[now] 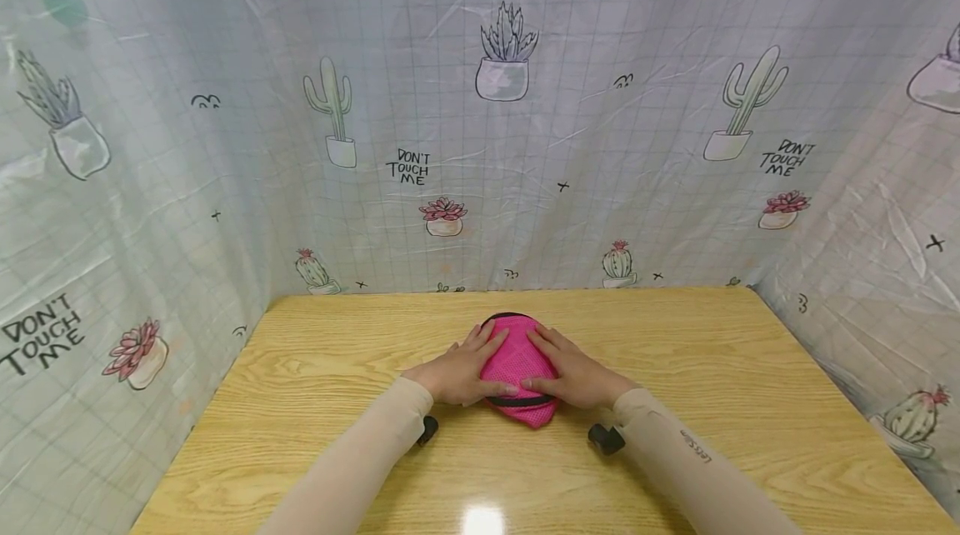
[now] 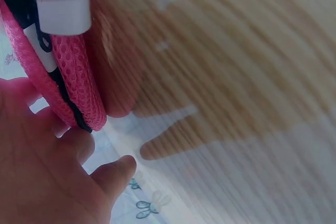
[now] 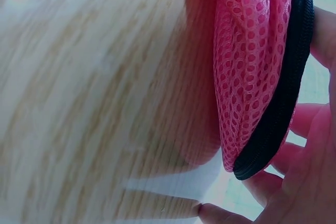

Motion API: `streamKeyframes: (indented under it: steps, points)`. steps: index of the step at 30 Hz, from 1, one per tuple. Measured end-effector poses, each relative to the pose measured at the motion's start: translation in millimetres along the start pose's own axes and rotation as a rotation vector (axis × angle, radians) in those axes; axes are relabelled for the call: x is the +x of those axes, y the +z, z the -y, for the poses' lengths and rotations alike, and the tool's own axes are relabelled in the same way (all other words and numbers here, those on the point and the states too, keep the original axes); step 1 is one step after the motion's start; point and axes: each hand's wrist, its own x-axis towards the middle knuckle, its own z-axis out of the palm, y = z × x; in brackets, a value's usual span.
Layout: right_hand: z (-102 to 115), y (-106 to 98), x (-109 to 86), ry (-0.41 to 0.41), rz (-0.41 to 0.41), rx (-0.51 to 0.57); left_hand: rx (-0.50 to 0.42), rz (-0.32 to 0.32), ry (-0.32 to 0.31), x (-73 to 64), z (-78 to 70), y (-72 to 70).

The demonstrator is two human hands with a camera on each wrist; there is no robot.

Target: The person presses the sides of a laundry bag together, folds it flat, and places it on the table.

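Observation:
A pink mesh pouch (image 1: 512, 356) with a dark zipper band (image 3: 283, 98) round its side sits on the wooden table. My left hand (image 1: 459, 374) lies against its left side, fingers spread over the top and thumb towards the near edge. On the opposite side my right hand (image 1: 581, 378) rests on it in a mirrored way, the two thumb tips close together. A white tab (image 2: 64, 13) and a dark cord loop show beside the zipper in the left wrist view. What the pouch contains is hidden.
The wood-grain tabletop (image 1: 337, 352) reflects light near its front. A patterned plastic sheet (image 1: 555, 210) hangs behind the table and along both sides. Small black devices (image 1: 606, 439) are worn at both wrists.

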Motion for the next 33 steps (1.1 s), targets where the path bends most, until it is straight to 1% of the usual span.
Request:
streamKeyframes:
  steps: [10,15,22,29,33]
  points:
    - [2.6,0.1,-2.3,0.003,0.003,-0.017,0.024,0.01,-0.015,-0.1,-1.5,-0.4]
    - [4.3,0.3,-2.4,-0.009,-0.004,-0.029,0.04,0.016,-0.017,1.0,-1.6,-1.0]
    - [4.5,3.2,-1.0,-0.003,-0.009,-0.035,0.037,0.021,-0.027,1.4,-2.2,-1.8]
    - [5.3,2.3,1.8,-0.021,-0.018,-0.083,0.053,0.026,-0.031,2.0,-3.6,-3.9]
    - [6.9,0.4,1.2,-0.03,-0.017,-0.082,0.051,0.035,-0.04,2.7,-4.4,-4.1]
